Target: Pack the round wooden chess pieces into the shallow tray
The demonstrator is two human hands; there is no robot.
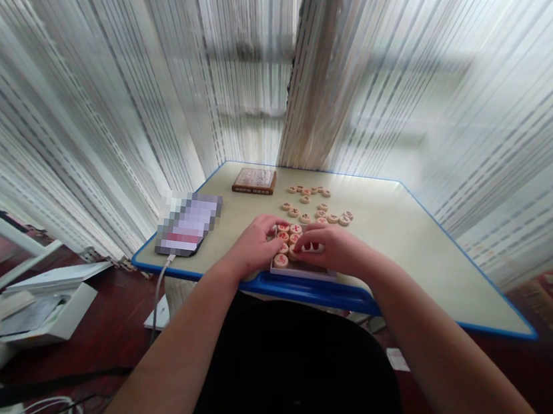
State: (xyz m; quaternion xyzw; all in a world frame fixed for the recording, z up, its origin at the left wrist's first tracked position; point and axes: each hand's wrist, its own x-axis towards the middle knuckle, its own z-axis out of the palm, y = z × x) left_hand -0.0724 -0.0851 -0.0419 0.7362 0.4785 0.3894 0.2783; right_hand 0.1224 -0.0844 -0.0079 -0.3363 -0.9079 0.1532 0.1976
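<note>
Round wooden game pieces with red characters [289, 237] lie packed in a shallow tray [301, 272] at the near edge of the table [404, 236]. My left hand [253, 246] rests against the tray's left side, fingers curled onto the pieces. From the right, my right hand [328, 248] lies over the pieces, its fingertips pinching one of them. More loose pieces [317, 205] are scattered on the table farther back.
A brown wooden box [254, 181] lies at the far left of the table. A phone [188, 224] on a white cable sits at the table's left edge. Sheer curtains hang behind. Boxes and papers [37, 308] clutter the floor at left.
</note>
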